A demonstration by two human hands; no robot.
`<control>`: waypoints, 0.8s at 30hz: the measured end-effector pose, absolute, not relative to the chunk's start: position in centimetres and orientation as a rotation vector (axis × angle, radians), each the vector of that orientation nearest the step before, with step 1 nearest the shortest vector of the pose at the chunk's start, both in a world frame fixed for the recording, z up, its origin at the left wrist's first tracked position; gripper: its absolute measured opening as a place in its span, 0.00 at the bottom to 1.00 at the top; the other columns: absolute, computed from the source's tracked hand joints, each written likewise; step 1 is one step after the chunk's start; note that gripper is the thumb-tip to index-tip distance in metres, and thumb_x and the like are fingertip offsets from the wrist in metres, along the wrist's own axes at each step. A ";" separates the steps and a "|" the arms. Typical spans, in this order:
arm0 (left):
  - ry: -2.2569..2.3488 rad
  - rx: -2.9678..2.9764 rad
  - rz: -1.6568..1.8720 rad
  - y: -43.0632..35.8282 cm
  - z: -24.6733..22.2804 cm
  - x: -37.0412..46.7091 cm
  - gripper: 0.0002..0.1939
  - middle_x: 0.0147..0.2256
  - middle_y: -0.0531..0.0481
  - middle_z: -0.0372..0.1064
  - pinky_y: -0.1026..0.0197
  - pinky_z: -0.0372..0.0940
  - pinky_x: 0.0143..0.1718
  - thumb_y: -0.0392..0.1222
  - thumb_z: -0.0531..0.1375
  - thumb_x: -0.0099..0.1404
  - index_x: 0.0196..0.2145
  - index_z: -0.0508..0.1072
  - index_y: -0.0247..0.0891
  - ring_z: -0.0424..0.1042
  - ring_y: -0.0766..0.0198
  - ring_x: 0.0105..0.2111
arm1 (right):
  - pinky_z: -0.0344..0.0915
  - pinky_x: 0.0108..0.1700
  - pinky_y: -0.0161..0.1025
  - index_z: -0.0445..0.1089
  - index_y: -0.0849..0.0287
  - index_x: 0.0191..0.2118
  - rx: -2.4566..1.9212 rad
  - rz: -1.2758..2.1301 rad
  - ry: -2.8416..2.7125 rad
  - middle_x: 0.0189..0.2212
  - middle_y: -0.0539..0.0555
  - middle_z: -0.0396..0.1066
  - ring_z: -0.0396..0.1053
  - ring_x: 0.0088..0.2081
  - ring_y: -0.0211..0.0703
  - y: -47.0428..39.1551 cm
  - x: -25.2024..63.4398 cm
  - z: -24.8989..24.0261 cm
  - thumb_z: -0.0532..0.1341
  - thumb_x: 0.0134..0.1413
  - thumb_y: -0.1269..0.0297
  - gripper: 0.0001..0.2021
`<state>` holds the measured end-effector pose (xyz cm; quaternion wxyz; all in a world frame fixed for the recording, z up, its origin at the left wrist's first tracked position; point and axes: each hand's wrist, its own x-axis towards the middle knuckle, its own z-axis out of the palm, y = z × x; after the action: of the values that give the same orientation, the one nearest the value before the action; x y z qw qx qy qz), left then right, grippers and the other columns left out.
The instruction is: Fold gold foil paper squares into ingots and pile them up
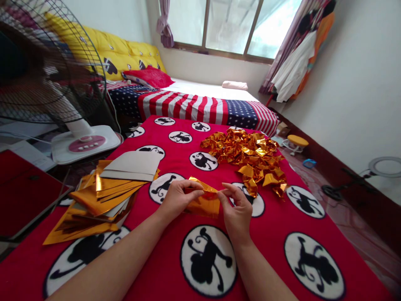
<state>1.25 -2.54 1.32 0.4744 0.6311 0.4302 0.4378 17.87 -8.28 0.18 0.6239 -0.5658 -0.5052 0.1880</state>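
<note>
A sheet of shiny gold foil paper (pixel 204 207) is between my hands, partly folded, with its upper edge raised above the red cloth. My left hand (pixel 179 196) pinches its left side between thumb and fingers. At the right end of the fold, my right hand (pixel 235 205) grips the paper between thumb and forefinger. Left of my hands lies a loose stack of gold foil sheets (pixel 115 196), topped by pale grey sheets (pixel 133 165). Beyond my right hand spreads a heap of folded gold foil pieces (pixel 244 150).
The red cloth (pixel 263 259) with black monkey figures covers the table. A running fan (pixel 84 140) stands at the left beside a red folder-like panel (pixel 28 188). A bed (pixel 194 104) is behind the table. On the right floor are a yellow stool (pixel 297 141) and a ring-light stand (pixel 347 184).
</note>
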 end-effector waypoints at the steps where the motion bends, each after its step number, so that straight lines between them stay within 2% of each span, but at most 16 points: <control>1: 1.030 1.516 1.069 -2.5 1.4 1.2 0.11 0.30 0.47 0.78 0.65 0.70 0.31 0.44 0.68 0.52 0.31 0.80 0.34 0.76 0.60 0.30 | 0.66 0.41 0.40 0.72 0.56 0.43 -1.288 0.411 -1.156 0.29 0.50 0.74 0.71 0.32 0.41 -8.3 17.9 0.2 0.64 0.54 0.65 0.10; 5: 0.910 1.389 1.068 -2.3 1.3 0.9 0.15 0.34 0.45 0.79 0.63 0.72 0.34 0.44 0.67 0.54 0.38 0.77 0.34 0.77 0.59 0.33 | 0.66 0.40 0.39 0.71 0.56 0.43 -1.264 0.370 -1.111 0.28 0.49 0.73 0.71 0.32 0.41 -8.3 18.1 0.4 0.63 0.54 0.67 0.10; 9: 0.928 1.384 1.085 -2.1 1.2 0.5 0.17 0.34 0.45 0.79 0.64 0.71 0.36 0.45 0.68 0.53 0.39 0.76 0.34 0.78 0.59 0.35 | 0.67 0.39 0.39 0.70 0.57 0.43 -1.270 0.386 -1.091 0.28 0.49 0.73 0.72 0.31 0.41 -8.3 18.3 0.5 0.64 0.53 0.67 0.10; 19: 1.053 1.585 1.176 -1.8 1.1 0.3 0.07 0.28 0.49 0.77 0.66 0.68 0.31 0.43 0.68 0.53 0.28 0.79 0.36 0.74 0.64 0.29 | 0.68 0.40 0.40 0.68 0.58 0.43 -1.255 0.407 -1.018 0.28 0.50 0.74 0.73 0.32 0.41 -8.2 18.3 0.4 0.66 0.51 0.66 0.12; 21: 1.047 1.690 1.225 -1.8 1.3 0.2 0.06 0.31 0.48 0.76 0.66 0.66 0.31 0.42 0.68 0.53 0.27 0.79 0.37 0.73 0.64 0.31 | 0.68 0.39 0.39 0.68 0.58 0.43 -1.244 0.412 -1.002 0.28 0.50 0.74 0.73 0.32 0.41 -8.1 18.3 0.3 0.66 0.51 0.66 0.13; 24: 1.041 1.832 1.296 -2.0 2.0 0.1 0.05 0.40 0.46 0.74 0.64 0.66 0.40 0.41 0.68 0.54 0.25 0.79 0.38 0.72 0.61 0.40 | 0.68 0.38 0.38 0.66 0.58 0.43 -1.221 0.405 -0.988 0.29 0.50 0.74 0.73 0.31 0.40 -8.2 18.1 0.4 0.66 0.50 0.66 0.14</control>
<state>0.06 -1.97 1.97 0.3277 0.6997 0.3976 0.4950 18.15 -8.22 0.36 0.6886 -0.5457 -0.4418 0.1812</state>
